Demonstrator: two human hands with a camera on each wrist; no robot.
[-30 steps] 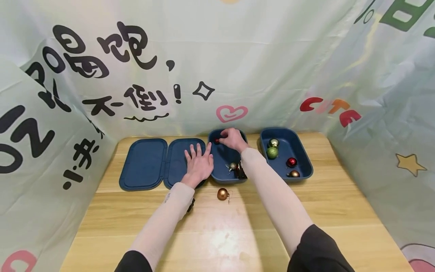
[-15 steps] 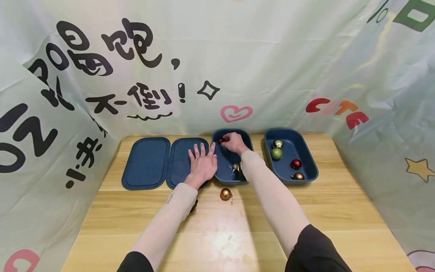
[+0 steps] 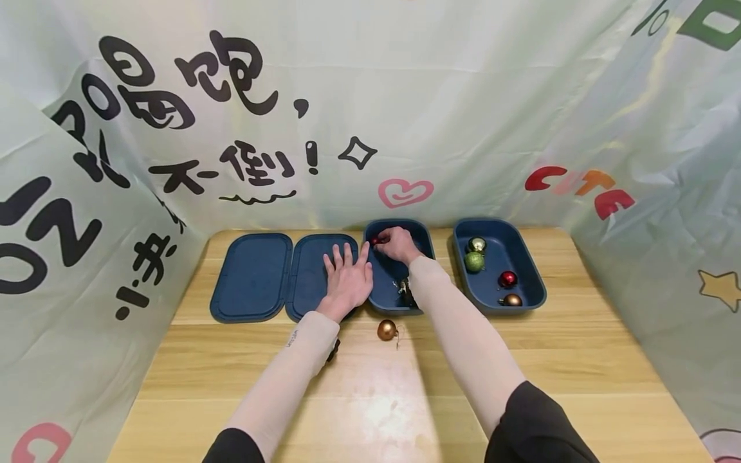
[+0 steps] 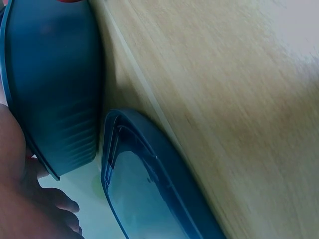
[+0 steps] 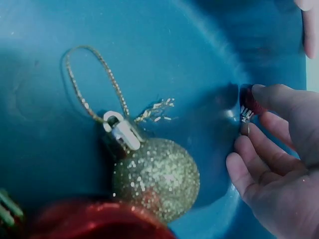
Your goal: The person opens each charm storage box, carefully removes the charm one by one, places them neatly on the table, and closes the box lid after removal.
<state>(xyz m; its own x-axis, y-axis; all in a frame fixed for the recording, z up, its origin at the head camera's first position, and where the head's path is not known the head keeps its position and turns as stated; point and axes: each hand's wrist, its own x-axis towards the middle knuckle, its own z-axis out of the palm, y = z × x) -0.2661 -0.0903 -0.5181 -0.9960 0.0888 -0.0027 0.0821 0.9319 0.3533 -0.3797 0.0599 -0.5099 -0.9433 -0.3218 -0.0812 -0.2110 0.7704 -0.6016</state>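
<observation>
In the head view, my right hand (image 3: 398,246) reaches into the middle blue box (image 3: 390,310) and pinches a red Christmas ornament (image 3: 379,240) near its far left corner. The right wrist view shows the thumb on the red ornament (image 5: 253,100), with fingers below its cap. Also in that box, a gold glitter ornament (image 5: 159,174) with a cord loop lies close to another red ornament (image 5: 94,221). My left hand (image 3: 349,283) has its fingers spread over the right-hand blue lid (image 3: 307,276), beside the box's left rim. The left wrist view shows that hand (image 4: 30,194) against the rim.
A second blue lid (image 3: 251,276) lies at the far left. The right blue box (image 3: 523,244) holds a gold ornament (image 3: 477,244), a green one (image 3: 474,261), a red one (image 3: 507,278) and a copper one (image 3: 512,300). A copper ornament (image 3: 386,330) lies on the table in front.
My right hand has shifted slightly left within the middle box, its fingers now covering more of the red ornament. My left hand keeps its place. The head view has drifted slightly.
</observation>
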